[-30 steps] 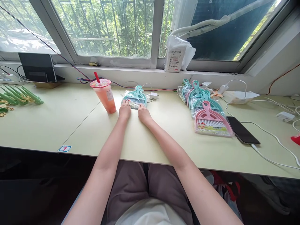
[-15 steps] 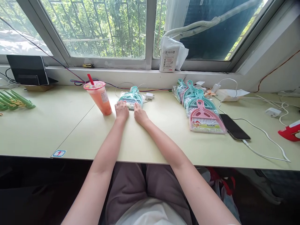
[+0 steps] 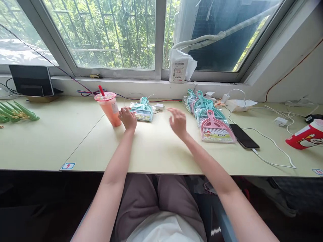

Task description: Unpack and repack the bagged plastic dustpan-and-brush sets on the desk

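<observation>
- Left hand: fingers loosely curled, beside teal brush set; contact unclear.
- Right hand: fingers partly spread, holding nothing, above bench.

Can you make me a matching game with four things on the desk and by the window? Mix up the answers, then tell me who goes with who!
Things:
1. Drink cup
2. Pink dustpan set
3. Phone
4. White package

Clues:
A. Lying flat, with a white cable plugged in
B. Up on the window sill
C. Has a red straw poking out
D. In front of the turquoise dustpan sets

Right pairs: 1-C, 2-D, 3-A, 4-B
</observation>
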Available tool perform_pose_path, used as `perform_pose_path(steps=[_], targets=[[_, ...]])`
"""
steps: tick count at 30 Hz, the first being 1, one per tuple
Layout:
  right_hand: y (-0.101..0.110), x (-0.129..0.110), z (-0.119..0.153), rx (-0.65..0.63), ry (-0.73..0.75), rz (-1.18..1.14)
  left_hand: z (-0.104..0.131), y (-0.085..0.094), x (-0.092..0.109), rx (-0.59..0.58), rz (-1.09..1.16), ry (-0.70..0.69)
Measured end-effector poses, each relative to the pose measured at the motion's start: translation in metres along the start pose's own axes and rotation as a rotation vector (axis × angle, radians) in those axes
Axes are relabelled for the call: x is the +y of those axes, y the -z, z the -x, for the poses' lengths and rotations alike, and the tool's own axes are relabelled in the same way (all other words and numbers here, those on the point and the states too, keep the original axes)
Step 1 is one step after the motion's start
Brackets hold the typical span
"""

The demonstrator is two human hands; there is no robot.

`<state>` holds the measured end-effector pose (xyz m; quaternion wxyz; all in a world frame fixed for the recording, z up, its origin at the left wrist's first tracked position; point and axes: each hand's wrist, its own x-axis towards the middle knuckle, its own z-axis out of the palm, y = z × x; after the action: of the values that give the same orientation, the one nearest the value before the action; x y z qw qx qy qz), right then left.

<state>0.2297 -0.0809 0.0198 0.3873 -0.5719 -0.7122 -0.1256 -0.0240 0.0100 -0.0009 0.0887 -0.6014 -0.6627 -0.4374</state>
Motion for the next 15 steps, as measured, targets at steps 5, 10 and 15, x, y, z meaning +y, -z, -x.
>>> perform_pose_path(steps=[5, 10, 15], targets=[[0.087, 0.125, 0.040, 0.139, -0.319, 0.180, -0.002, -0.004, -0.007, -0.160, -0.002, -0.098], [0.159, 0.218, 0.099, 0.235, -0.607, 0.302, 0.002, -0.015, -0.006, -0.371, -0.061, -0.309], [0.177, 0.226, 0.122, -0.023, -0.763, 0.331, 0.003, -0.017, -0.004, -0.436, -0.045, -0.336]])
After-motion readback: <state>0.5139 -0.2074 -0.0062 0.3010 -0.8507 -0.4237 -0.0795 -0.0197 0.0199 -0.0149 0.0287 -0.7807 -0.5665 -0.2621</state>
